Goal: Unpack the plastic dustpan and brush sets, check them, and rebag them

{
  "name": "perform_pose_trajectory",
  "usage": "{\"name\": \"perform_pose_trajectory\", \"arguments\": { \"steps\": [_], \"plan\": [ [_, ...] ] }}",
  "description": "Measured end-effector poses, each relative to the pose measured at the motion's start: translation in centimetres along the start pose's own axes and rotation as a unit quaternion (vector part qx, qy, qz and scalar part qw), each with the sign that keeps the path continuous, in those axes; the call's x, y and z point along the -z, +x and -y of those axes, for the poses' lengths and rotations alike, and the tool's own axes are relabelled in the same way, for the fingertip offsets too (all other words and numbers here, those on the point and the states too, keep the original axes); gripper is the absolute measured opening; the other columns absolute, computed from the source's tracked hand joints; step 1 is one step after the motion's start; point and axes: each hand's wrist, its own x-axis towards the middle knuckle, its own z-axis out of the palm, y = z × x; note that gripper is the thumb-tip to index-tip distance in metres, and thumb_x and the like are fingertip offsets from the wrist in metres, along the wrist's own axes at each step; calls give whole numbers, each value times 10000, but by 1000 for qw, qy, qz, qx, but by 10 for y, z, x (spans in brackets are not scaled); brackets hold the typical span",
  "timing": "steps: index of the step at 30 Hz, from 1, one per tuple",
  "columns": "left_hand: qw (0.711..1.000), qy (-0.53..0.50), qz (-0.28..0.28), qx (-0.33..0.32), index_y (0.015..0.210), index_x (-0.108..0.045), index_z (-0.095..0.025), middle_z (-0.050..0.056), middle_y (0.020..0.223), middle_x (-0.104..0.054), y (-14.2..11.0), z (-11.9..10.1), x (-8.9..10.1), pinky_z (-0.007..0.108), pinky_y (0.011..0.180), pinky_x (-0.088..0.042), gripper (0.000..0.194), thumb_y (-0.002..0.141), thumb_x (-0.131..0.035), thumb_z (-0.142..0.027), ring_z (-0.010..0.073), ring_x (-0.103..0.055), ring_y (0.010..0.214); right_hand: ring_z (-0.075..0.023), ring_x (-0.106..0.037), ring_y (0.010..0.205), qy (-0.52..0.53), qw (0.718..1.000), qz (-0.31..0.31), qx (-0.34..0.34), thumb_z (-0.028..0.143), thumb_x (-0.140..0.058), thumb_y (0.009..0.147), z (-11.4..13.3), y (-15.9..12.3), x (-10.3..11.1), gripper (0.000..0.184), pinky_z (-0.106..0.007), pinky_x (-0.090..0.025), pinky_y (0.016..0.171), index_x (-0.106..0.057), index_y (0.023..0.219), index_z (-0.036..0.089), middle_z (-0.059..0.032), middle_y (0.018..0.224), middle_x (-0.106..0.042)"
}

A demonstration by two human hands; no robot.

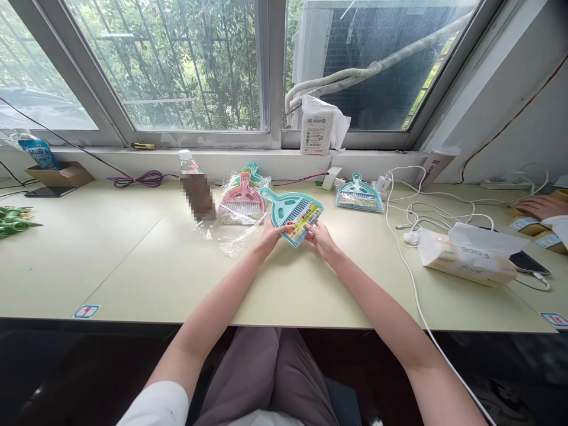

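Observation:
A teal mini dustpan and brush set (290,208) with a yellow-green printed label is held tilted above the table between both hands. My left hand (270,235) grips its lower left edge, thumb over the front. My right hand (321,239) pinches the lower right corner by the label. Just behind my left hand lies a pink dustpan and brush set (242,204) in clear plastic, with teal handles (252,170) showing beyond it. Loose clear plastic wrap (239,239) spreads in front of the pink set. Farther right sits another teal dustpan set (358,195).
A bottle (186,161), partly blurred, stands left of the pink set. White cables (415,207) and a tissue pack (465,260) occupy the right side. Another person's hand (544,207) rests at the far right. Bundled wires (142,179) lie along the wall; a box (62,174) is far left.

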Motion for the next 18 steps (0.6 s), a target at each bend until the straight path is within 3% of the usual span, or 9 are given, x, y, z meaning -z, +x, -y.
{"name": "perform_pose_trajectory", "arguments": {
  "steps": [3, 6, 8, 10, 14, 16, 18],
  "plan": [
    [998, 68, 15, -1, 1228, -491, -209, 73, 980, -683, 2, -6, 5, 361, 841, -526, 554, 734, -718, -316, 204, -660, 889, -172, -699, 747, 57, 998, -22, 5, 235, -628, 770, 5, -2, 2, 193, -374, -586, 784, -558, 948, 213, -24, 886, -709],
    [981, 188, -40, -28, 1074, -606, -173, 91, 822, -687, 5, -22, 15, 343, 788, -518, 362, 821, -601, -432, 245, -653, 885, -192, -704, 760, 71, 996, -43, 34, 250, -658, 747, 13, -3, 7, 222, -388, -592, 765, -553, 939, 211, -26, 847, -704],
    [945, 299, -107, -71, 994, -637, -182, 95, 772, -674, 7, -33, 25, 331, 795, -496, 310, 847, -555, -443, 276, -636, 953, -190, -704, 767, 73, 994, -62, 54, 255, -669, 735, 17, -1, 13, 251, -389, -589, 777, -545, 950, 213, -23, 867, -700],
    [892, 408, -166, -104, 965, -644, -197, 101, 784, -668, 6, -41, 34, 332, 829, -466, 250, 846, -559, -399, 302, -606, 1041, -175, -702, 761, 69, 992, -85, 64, 249, -663, 737, 18, 3, 20, 251, -380, -585, 791, -542, 955, 215, -18, 892, -697],
    [790, 575, -201, -70, 888, -661, -147, 171, 853, -654, 3, -42, 46, 397, 894, -415, 178, 821, -569, -284, 368, -547, 1130, -152, -697, 763, 66, 989, -118, 58, 215, -622, 757, 14, 11, 34, 207, -355, -577, 811, -552, 951, 209, -21, 928, -701],
    [771, 607, -189, -37, 852, -673, -120, 204, 884, -646, 2, -38, 46, 425, 899, -406, 186, 820, -555, -260, 391, -538, 1129, -152, -696, 771, 66, 988, -133, 52, 203, -606, 761, 10, 14, 39, 200, -349, -577, 810, -555, 954, 204, -24, 931, -707],
    [786, 589, -185, -28, 853, -684, -123, 208, 892, -643, 1, -35, 44, 418, 880, -419, 225, 837, -539, -294, 389, -542, 1120, -154, -696, 771, 61, 987, -142, 47, 206, -604, 762, 7, 16, 42, 200, -348, -578, 804, -555, 955, 201, -26, 927, -710]
  ]
}}
